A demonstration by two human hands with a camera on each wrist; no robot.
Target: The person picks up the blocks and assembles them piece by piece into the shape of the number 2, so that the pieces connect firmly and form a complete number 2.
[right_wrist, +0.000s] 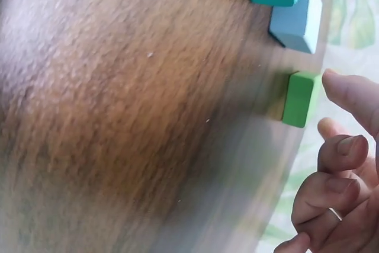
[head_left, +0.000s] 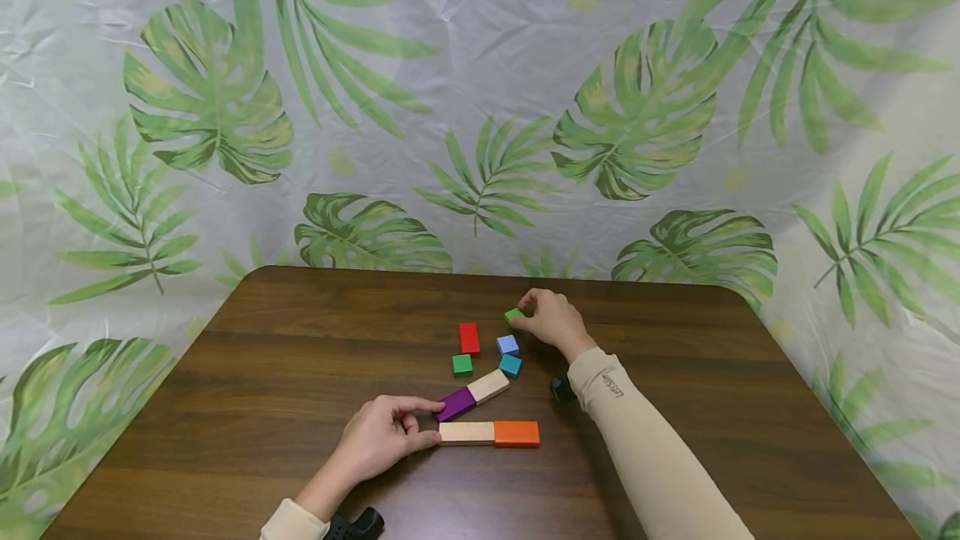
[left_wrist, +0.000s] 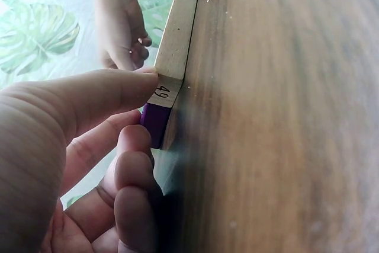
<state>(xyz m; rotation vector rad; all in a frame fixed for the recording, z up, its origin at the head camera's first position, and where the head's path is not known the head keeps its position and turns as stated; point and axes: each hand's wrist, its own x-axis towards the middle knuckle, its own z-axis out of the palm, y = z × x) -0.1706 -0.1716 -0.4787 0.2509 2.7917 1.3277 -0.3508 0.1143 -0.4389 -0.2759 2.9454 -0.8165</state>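
My left hand [head_left: 386,433] lies by the left ends of two rows of blocks. Its thumb touches the end of a plain wooden block [head_left: 467,433], marked 49 in the left wrist view; the index fingertip touches a purple block [head_left: 455,404]. An orange block [head_left: 516,434] abuts the plain one, and a second plain block [head_left: 489,387] continues the slanted purple row. At the far side, my right hand [head_left: 553,322] has thumb and index finger around a light green block [head_left: 513,316]. A small gap shows between thumb and block [right_wrist: 299,100] in the right wrist view.
Between the hands are a red block [head_left: 468,338], a green block [head_left: 462,366], a light blue block [head_left: 507,345] and a teal block [head_left: 510,366]. All lie on a dark wooden table [head_left: 300,357]. Behind it hangs a leaf-patterned curtain [head_left: 495,48].
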